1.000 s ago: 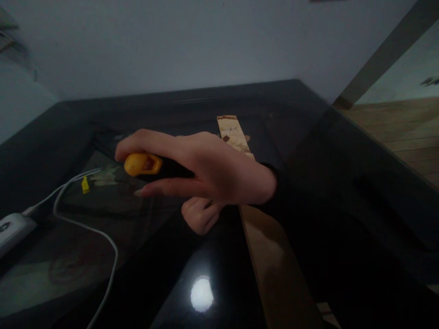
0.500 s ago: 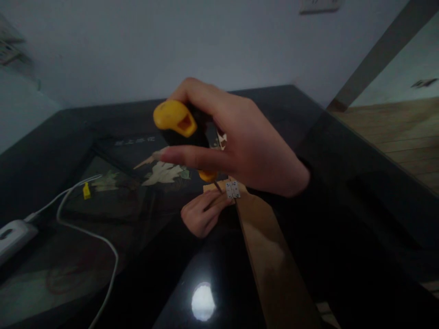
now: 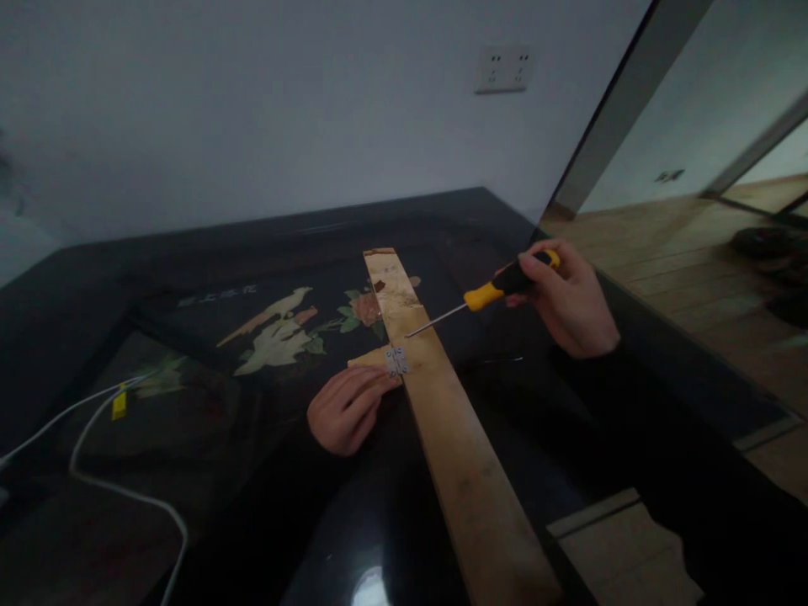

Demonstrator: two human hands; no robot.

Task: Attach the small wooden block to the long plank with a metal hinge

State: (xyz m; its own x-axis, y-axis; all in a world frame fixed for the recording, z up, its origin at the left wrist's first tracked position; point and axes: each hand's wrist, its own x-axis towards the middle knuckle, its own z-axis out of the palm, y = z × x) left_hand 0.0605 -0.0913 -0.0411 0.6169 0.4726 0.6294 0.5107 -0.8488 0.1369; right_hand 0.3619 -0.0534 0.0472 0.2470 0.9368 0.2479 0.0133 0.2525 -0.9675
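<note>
Right hand [image 3: 571, 299] grip closed round screwdriver [image 3: 489, 295], tip over wooden plank [image 3: 454, 421], right of hinge [image 3: 397, 361]. Left hand [image 3: 346, 408] pinches small wood piece [image 3: 366, 359] at hinge. Risk: tip slips, piece shifts on glossy table [image 3: 189, 471].

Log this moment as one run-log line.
right hand: holds screwdriver | left hand: rests by hinge | hinge on wooden plank

— How was the left hand [image 3: 346, 407] held?
— It was laid low and palm down, fingers curled together and pointed to the right, the dark sleeve drawn back toward the body.
— And the right hand [image 3: 568, 295]?
— It was raised further out on the right, fingers closed in a grip, thumb set on top, the forearm stretched forward in a dark sleeve.
</note>
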